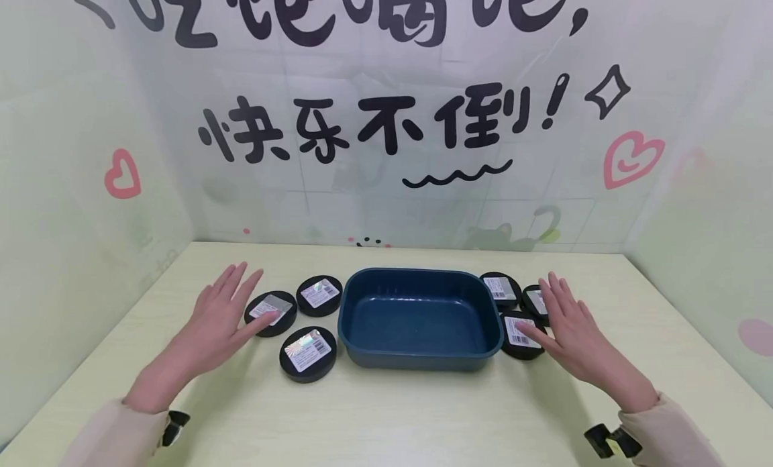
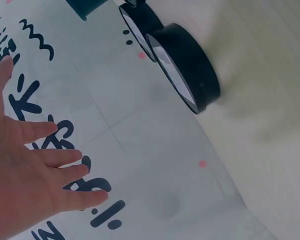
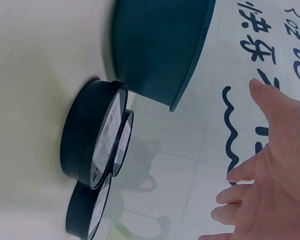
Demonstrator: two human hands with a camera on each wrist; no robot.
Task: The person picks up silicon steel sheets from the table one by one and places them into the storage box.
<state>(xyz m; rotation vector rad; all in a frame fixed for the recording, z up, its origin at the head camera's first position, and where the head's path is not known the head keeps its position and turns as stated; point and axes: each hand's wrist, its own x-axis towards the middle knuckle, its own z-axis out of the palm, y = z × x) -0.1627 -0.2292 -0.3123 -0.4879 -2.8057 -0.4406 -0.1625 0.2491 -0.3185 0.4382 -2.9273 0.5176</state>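
In the head view my left hand (image 1: 220, 319) hovers with straight, spread fingers over the left side of the table, its thumb overlapping a round black tin (image 1: 284, 325) with a silver label. Two more such tins lie close by, a rear one (image 1: 319, 296) and a front one (image 1: 308, 354). On the other side my right hand (image 1: 574, 333) is held the same way, its thumb across a labelled black tin (image 1: 521, 343). Behind it lie another tin (image 1: 501, 289) and a partly hidden one (image 1: 534, 302). Neither hand holds anything. Between the two groups sits a dark blue rectangular basin (image 1: 421, 359).
The pale wooden table (image 1: 398, 420) meets a printed backdrop (image 1: 362, 212) with black lettering along its far edge. Similar panels rise at left and right. Small black wrist devices, a left one (image 1: 175, 428) and a right one (image 1: 612, 441), sit at the sleeves.
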